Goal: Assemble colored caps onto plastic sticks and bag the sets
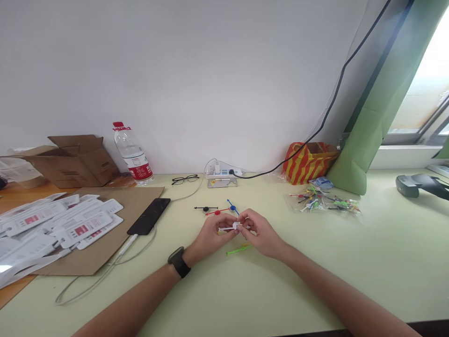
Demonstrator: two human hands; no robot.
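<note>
Between my two hands is a white plastic arrow spinner with a round hub, held just over the table. My left hand, a black watch on its wrist, pinches the spinner's left side. The fingers of my right hand close on its hub and right side. A black arrow spinner, a red one and a blue one lie just beyond my hands. Nearer me lies a green piece, its right end partly covered by my right hand.
Plastic bags of coloured spinners lie to the right, before a striped bag. At the back are a power strip and eyeglasses. On the left are a phone, cardboard, white tags, a bottle and a box.
</note>
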